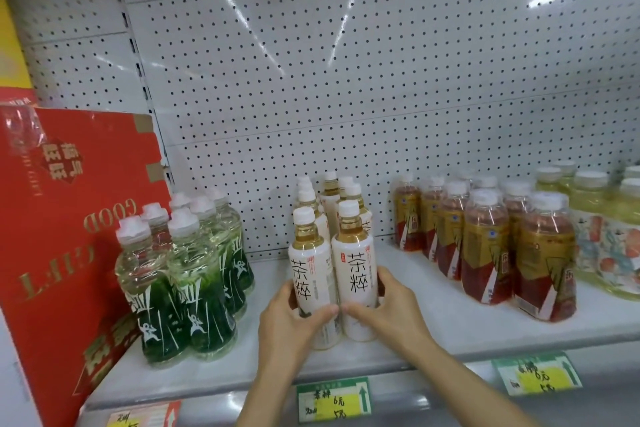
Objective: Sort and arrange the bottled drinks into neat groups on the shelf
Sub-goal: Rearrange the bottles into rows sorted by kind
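White tea bottles [330, 253] front pair: L hand [294, 315] + R hand [388, 305] gripping.

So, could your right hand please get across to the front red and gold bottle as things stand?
Probably yes. The right hand grips the front right white tea bottle, so it must let go first; bare shelf lies between it and the front red and gold bottle.

White pegboard back wall [346, 80] with light glare, yellow wall [10, 45] at left.
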Tool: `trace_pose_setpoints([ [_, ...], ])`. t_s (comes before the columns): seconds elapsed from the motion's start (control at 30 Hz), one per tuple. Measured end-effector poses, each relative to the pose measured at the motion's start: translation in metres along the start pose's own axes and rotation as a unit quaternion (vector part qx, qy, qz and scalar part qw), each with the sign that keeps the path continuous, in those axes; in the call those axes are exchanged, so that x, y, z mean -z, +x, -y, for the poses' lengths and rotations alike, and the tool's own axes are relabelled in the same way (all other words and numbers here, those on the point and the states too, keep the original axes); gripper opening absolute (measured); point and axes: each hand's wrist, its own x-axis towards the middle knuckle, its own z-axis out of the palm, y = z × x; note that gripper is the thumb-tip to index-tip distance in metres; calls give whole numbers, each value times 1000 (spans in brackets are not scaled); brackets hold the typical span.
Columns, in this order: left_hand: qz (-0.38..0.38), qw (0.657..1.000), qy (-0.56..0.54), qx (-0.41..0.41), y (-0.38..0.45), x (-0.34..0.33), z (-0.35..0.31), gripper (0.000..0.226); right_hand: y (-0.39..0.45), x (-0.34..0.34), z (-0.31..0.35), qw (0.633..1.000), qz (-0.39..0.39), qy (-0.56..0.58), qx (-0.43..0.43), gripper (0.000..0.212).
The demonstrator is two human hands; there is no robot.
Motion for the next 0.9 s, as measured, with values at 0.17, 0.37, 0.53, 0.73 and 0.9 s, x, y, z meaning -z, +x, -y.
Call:
trace_pose_setpoints([
  [0.17, 4, 1000, 14, 13, -2, 3, 4, 80, -9, 0, 4, 1000, 4, 14, 8, 63],
  [0.37, 26, 1000, 1, 4, -6, 9, 3, 77, -17, 4, 8, 999, 26, 24, 10, 56],
  [0.53, -30, 995, -89, -46, 13, 48, -32, 83, -8, 34, 27, 995, 2, 96, 21, 72],
  [0.73, 0, 995, -25, -98, 105, 61, -84, 54, 76, 45, 65, 993, -78, 59, 71, 55],
  [0.9, 76, 993, 41, -77, 143, 38, -87, 46, 123, 38, 78, 997, -40, 6, 59, 50],
])
